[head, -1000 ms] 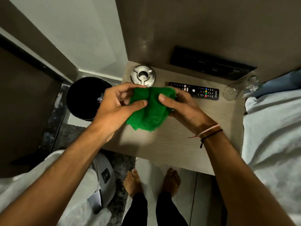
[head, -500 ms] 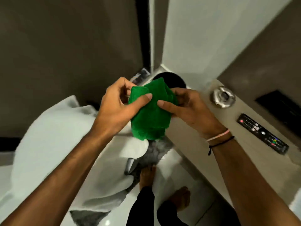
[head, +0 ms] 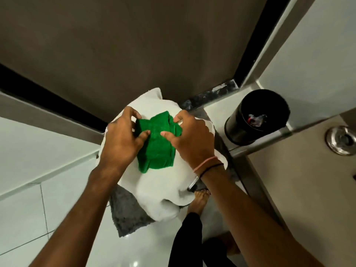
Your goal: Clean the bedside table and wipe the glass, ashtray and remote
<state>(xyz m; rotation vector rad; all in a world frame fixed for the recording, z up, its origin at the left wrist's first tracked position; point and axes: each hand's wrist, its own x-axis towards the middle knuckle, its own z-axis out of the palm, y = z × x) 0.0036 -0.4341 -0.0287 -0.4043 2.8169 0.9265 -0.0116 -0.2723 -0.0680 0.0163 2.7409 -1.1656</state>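
Observation:
A folded green cloth [head: 157,146] is held between both hands above a heap of white fabric [head: 159,191]. My left hand [head: 120,140] grips its left side with the thumb pressed on top. My right hand [head: 190,139] grips its right side the same way. The bedside table [head: 300,180] shows only at the right edge, with the round metal ashtray [head: 340,140] on its far corner. The glass and the remote are out of view.
A black cylindrical bin [head: 256,116] with scraps inside stands on the floor left of the table. A grey mat [head: 128,214] lies under the white heap on pale floor tiles. A dark wall panel fills the top. My bare feet [head: 198,200] stand beside the table.
The view has swung left, away from the table. Both hands carried the green cloth from over the tabletop to above the white heap. The remote and glass have left the view.

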